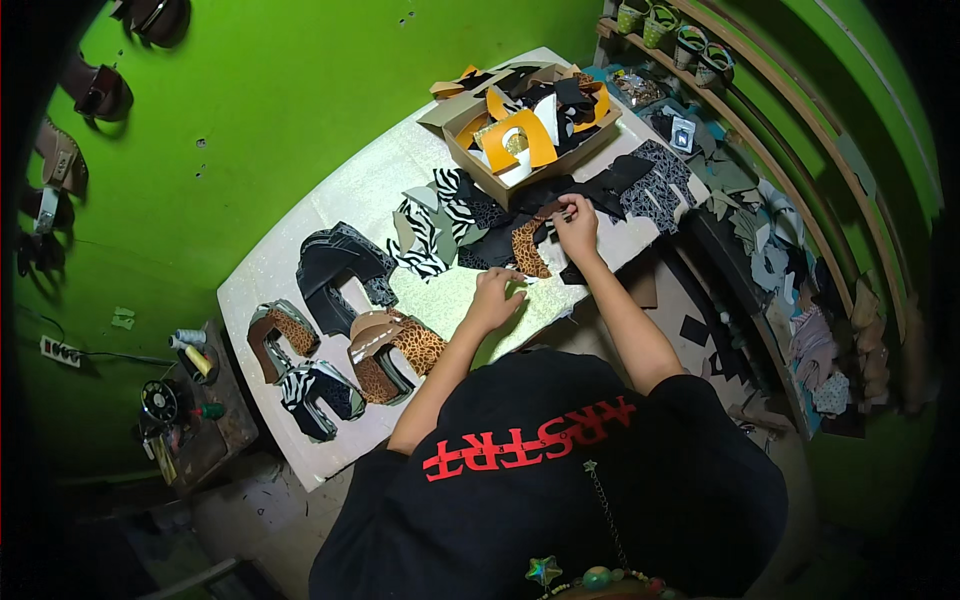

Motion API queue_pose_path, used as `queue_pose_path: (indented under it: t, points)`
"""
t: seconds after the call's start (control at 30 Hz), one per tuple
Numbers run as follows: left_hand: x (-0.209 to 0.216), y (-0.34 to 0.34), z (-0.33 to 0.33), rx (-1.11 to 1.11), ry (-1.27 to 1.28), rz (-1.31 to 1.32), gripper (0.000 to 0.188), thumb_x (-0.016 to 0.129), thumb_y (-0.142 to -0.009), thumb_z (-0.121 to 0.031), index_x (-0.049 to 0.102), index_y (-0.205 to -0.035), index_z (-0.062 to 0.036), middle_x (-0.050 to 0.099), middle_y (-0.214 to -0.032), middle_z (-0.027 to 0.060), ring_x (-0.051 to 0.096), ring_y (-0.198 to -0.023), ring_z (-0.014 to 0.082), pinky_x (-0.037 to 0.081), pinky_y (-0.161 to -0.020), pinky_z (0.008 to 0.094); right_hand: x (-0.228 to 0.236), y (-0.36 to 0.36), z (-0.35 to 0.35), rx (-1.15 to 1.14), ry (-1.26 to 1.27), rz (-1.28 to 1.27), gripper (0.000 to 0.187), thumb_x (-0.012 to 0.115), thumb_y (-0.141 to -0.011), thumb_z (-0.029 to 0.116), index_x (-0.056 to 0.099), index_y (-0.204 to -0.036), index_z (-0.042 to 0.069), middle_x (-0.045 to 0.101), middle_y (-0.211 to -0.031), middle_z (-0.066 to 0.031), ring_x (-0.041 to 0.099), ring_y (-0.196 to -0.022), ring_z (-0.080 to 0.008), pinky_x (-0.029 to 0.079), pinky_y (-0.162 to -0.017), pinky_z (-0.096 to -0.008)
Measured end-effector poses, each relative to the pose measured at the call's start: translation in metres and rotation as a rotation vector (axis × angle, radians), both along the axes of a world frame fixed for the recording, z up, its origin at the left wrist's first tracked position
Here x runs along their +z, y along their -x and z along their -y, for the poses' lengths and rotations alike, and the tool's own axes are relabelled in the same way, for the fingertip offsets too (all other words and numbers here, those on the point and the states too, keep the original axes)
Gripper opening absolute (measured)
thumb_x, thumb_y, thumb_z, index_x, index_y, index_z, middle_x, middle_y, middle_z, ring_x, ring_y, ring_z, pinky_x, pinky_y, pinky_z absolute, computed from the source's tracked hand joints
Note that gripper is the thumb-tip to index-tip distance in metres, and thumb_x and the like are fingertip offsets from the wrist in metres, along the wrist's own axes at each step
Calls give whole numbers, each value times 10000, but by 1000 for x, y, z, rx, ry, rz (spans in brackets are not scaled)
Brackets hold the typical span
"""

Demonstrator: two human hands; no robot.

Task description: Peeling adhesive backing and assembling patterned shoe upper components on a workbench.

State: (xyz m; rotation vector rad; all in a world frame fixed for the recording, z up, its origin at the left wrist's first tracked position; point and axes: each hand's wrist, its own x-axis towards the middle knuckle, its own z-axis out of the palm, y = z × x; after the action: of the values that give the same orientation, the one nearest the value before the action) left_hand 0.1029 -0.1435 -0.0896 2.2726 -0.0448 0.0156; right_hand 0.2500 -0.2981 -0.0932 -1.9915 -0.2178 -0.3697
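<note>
A curved leopard-print cut piece lies among scraps on the pale table, between my two hands. My right hand is closed in a pinch on a small brown piece by the upper end of the leopard print. Palm down at the lower end, my left hand has its fingers apart, the tips near the leopard-print piece; whether they touch it is unclear. Zebra-print pieces and black pieces lie loosely around. To the left sit U-shaped stacks: black, brown-and-leopard, and zebra-and-black.
A cardboard box heaped with orange, black and white scraps stands at the table's back. Patterned black material covers the right end. A small side table with thread spools is at left; scraps fill the shelf at right.
</note>
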Motion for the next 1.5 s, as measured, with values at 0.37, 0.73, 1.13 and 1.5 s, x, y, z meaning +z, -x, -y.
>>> queue_pose_path:
  t: [0.37, 0.73, 1.13, 1.5]
  points:
    - [-1, -30, -5, 39, 56, 76, 379, 635, -739, -188, 536, -1073, -39, 516, -1092, 167, 477, -1038, 342, 367, -907, 395, 61, -32, -13, 229, -396, -32, 226, 575, -677, -54, 570, -892, 13, 466, -730, 17, 423, -608, -42, 376, -549, -179]
    - [-23, -32, -13, 46, -3, -80, 524, 658, -709, -219, 494, -1173, -41, 380, -1308, 223, 372, -1193, 372, 306, -999, 388, 126, -39, 9, 140, -256, 218, 173, 537, -710, -47, 583, -870, 0, 495, -777, -14, 442, -601, -47, 380, -524, -176]
    - [5, -29, -16, 108, 177, -35, 483, 657, -728, -224, 509, -1123, 11, 531, -1122, 211, 517, -1049, 320, 397, -910, 353, 151, -26, 19, 215, -583, 319, 204, 484, -763, -100, 526, -943, -14, 493, -869, -21, 483, -713, -57, 405, -629, -170]
    - [45, -25, -8, 223, 783, 22, 375, 591, -845, -235, 484, -1122, -6, 595, -958, 66, 552, -845, 126, 434, -754, 254, 153, 10, -11, 399, -581, 293, 176, 505, -758, -106, 531, -908, -18, 468, -895, -32, 495, -758, -67, 415, -669, -187]
